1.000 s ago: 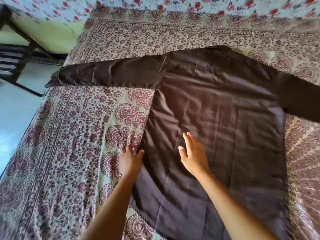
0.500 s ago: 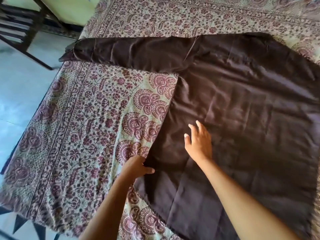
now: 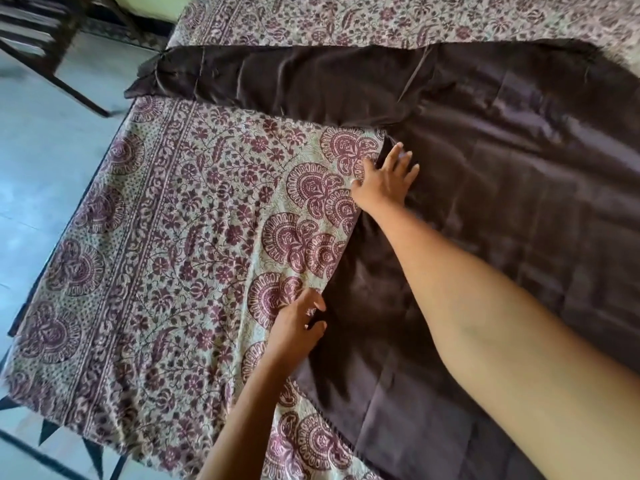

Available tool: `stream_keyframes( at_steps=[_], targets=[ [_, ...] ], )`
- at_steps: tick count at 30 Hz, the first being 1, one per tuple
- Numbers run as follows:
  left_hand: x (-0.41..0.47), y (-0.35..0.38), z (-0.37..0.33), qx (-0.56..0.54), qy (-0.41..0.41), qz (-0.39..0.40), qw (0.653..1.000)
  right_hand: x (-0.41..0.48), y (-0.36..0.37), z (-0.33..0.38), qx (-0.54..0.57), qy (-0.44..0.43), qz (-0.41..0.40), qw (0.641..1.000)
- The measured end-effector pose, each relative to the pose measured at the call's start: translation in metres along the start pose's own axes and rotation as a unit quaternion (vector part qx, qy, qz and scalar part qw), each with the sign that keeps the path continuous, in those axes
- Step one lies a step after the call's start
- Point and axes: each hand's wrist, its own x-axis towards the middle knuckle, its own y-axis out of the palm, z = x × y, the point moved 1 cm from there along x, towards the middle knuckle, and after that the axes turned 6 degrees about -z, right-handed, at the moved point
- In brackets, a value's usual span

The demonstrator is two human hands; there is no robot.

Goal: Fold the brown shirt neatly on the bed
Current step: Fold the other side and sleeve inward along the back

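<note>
You have one brown shirt point(image 3: 502, 209) in front of you, and it lies flat and spread on the printed bedspread point(image 3: 180, 237). Its body covers the right part of the view. Only one sleeve point(image 3: 277, 81) shows fully; it stretches straight to the left, and its cuff reaches the side edge of the bedspread.

Both of your hands are at the left side edge of the shirt. Your right hand point(image 3: 384, 183) is the farther one, just under the armpit of that sleeve. Its fingers are spread and it lies flat, partly on the brown cloth and partly on the bedspread. Your left hand point(image 3: 299, 329) is nearer to you on the same edge, and its thumb and curled fingers pinch the border of the shirt.

One dark wooden chair point(image 3: 38, 36) stands on the pale floor point(image 3: 41, 161) at the upper left, beside the bedspread.
</note>
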Motion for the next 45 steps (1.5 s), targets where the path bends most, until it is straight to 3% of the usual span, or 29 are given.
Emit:
stream_keyframes(
  at_steps=[7,14,20,24,29,32,35,38,41,43,45],
  targets=[
    [0.006,-0.01,0.004,-0.016,0.042,0.057,0.997,0.028,-0.003,-0.013,0.006,0.04,0.09,0.995],
    [-0.026,-0.003,-0.028,0.039,0.102,0.01,0.994,0.014,-0.041,-0.056,0.173,0.0,0.01,0.985],
    [-0.072,0.03,-0.08,0.122,0.209,0.107,0.964,-0.015,-0.07,-0.123,0.407,0.08,-0.054,0.908],
    [-0.089,0.07,-0.102,0.187,0.255,0.147,0.937,-0.033,-0.067,-0.178,0.453,0.157,-0.075,0.875],
    [-0.088,0.118,-0.088,0.27,0.186,0.206,0.922,-0.057,-0.038,-0.22,0.443,0.18,-0.017,0.878],
    [-0.092,0.133,-0.078,0.28,0.188,0.156,0.928,-0.074,-0.018,-0.221,0.409,0.144,-0.02,0.901],
    [-0.101,0.138,-0.069,0.261,0.135,0.129,0.947,-0.082,-0.007,-0.223,0.361,0.128,-0.05,0.922],
    [-0.108,0.139,-0.06,0.23,0.107,0.171,0.952,-0.086,-0.004,-0.226,0.335,0.139,-0.088,0.928],
    [-0.101,0.133,-0.058,0.194,0.092,0.225,0.951,-0.091,-0.002,-0.225,0.274,0.092,-0.081,0.954],
    [-0.089,0.122,-0.062,0.146,0.057,0.199,0.967,-0.091,-0.006,-0.225,0.281,0.088,-0.101,0.95],
    [-0.069,0.102,-0.067,0.071,0.015,0.102,0.992,-0.09,-0.014,-0.225,0.299,0.087,-0.14,0.94]
  ],
)
